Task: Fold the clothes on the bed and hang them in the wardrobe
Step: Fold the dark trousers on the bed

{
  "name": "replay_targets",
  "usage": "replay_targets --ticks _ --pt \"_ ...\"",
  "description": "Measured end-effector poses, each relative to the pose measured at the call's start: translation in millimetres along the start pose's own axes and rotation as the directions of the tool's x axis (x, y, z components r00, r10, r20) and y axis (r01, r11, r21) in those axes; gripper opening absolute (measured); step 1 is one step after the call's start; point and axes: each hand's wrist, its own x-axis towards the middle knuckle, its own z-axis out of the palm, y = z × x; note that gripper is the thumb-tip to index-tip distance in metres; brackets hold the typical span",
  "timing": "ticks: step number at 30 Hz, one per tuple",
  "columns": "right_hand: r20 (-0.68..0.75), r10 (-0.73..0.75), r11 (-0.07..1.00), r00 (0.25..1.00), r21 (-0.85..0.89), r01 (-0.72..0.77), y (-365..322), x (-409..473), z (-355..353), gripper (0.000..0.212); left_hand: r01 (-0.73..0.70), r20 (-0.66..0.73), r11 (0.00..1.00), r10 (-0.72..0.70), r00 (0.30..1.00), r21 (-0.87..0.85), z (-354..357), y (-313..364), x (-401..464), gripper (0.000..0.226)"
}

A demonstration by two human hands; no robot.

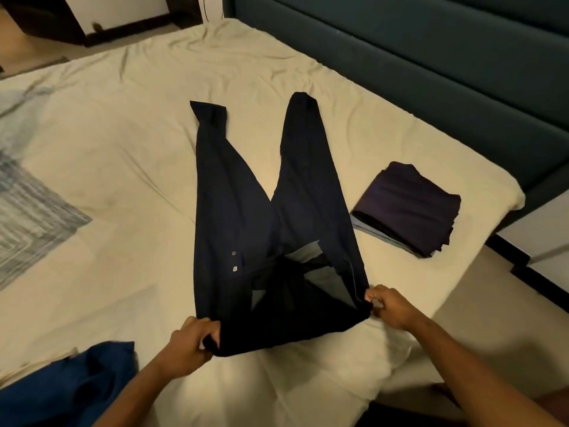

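Dark navy trousers [240,211] lie spread on the cream bed sheet [123,149], legs pointing away from me in a V, the waistband open toward me. My left hand [191,343] grips the left end of the waistband. At the waistband's right end, my right hand [388,306] pinches the fabric. A folded dark purple garment [406,208] rests in a neat stack to the right of the trousers, on top of something light blue.
A blue cloth [67,386] is bunched at the bottom left. A grey patterned cover [27,204] lies at the left. The dark teal headboard [431,57] runs along the right side. The mattress edge [462,266] drops off at the right.
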Motion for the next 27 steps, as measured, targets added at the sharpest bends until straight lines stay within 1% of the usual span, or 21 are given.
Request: replay_targets --ticks 1,3,4,6,7,9,11,12,14,16,17,18,19,20,21,22,23,24,25,26,27 --pt "0.065 0.036 0.995 0.997 -0.095 -0.030 -2 -3 4 0.049 0.027 0.082 0.996 -0.034 0.996 0.090 7 4 -3 0.050" --pt "0.140 0.097 0.967 0.985 -0.248 -0.060 -7 -5 11 0.027 0.041 0.236 0.961 -0.109 0.966 0.275 23 13 -8 0.027" --pt "0.171 0.131 0.953 0.977 -0.294 -0.076 -8 -3 14 0.023 0.049 0.302 0.945 -0.151 0.941 0.322 30 16 -9 0.016" --pt "0.215 0.237 0.936 0.947 -0.312 -0.163 -14 0 16 0.013 0.107 0.313 0.936 -0.217 0.924 0.335 38 20 -8 0.009" --pt "0.212 0.270 0.942 0.939 -0.261 -0.212 -16 4 16 0.022 0.160 0.238 0.946 -0.230 0.943 0.281 39 20 -6 0.015" --pt "0.125 0.307 0.951 0.943 -0.058 -0.302 -22 9 15 0.031 0.281 0.002 0.960 -0.281 0.960 0.010 38 23 1 0.027" --pt "0.009 0.332 0.925 0.943 0.192 -0.327 -30 15 18 0.040 0.296 -0.183 0.912 -0.355 0.917 -0.285 36 35 13 0.028" --pt "-0.033 0.334 0.902 0.942 0.302 -0.309 -34 19 19 0.045 0.300 -0.204 0.863 -0.406 0.891 -0.405 35 40 21 0.032" --pt "-0.105 0.282 0.898 0.954 0.379 -0.224 -41 23 27 0.044 0.326 -0.158 0.742 -0.500 0.852 -0.586 35 48 40 0.042" --pt "-0.259 0.184 0.941 0.948 0.325 -0.093 -47 22 37 0.020 0.312 -0.110 0.629 -0.539 0.835 -0.712 40 47 57 0.037" --pt "-0.355 0.118 0.966 0.927 0.259 -0.024 -48 19 41 0.010 0.280 -0.118 0.621 -0.521 0.846 -0.732 44 48 61 0.030" --pt "-0.434 0.028 0.984 0.900 0.169 0.050 -49 13 46 0.009 0.231 -0.160 0.665 -0.472 0.867 -0.710 47 48 61 0.024" --pt "-0.474 -0.092 0.991 0.876 0.042 0.127 -47 7 51 0.013 0.161 -0.225 0.754 -0.381 0.897 -0.637 50 49 57 0.021" --pt "-0.466 -0.240 0.971 0.851 -0.126 0.205 -43 -1 57 0.017 0.063 -0.289 0.857 -0.241 0.927 -0.511 53 50 51 0.022" --pt "-0.404 -0.375 0.914 0.834 -0.310 0.261 -37 -9 65 0.024 -0.060 -0.335 0.946 -0.053 0.941 -0.318 59 49 45 0.024" --pt "-0.309 -0.473 0.831 0.825 -0.467 0.302 -30 -16 74 0.032 -0.185 -0.325 0.981 0.155 0.933 -0.065 63 49 37 0.023" --pt "-0.212 -0.512 0.755 0.833 -0.573 0.319 -25 -22 83 0.036 -0.286 -0.248 0.941 0.325 0.913 0.180 71 46 28 0.021" --pt "-0.138 -0.507 0.700 0.850 -0.642 0.313 -22 -27 90 0.036 -0.355 -0.130 0.857 0.428 0.895 0.373 80 42 20 0.019" --pt "-0.103 -0.487 0.670 0.867 -0.681 0.295 -23 -29 96 0.033 -0.381 -0.011 0.789 0.441 0.898 0.482 87 39 14 0.017" --pt "-0.100 -0.462 0.667 0.881 -0.694 0.271 -26 -30 100 0.029 -0.381 0.094 0.776 0.389 0.916 0.502 89 41 9 0.014" --pt "-0.135 -0.437 0.690 0.889 -0.685 0.234 -31 -29 102 0.028 -0.352 0.146 0.806 0.323 0.935 0.475 87 44 6 0.015"
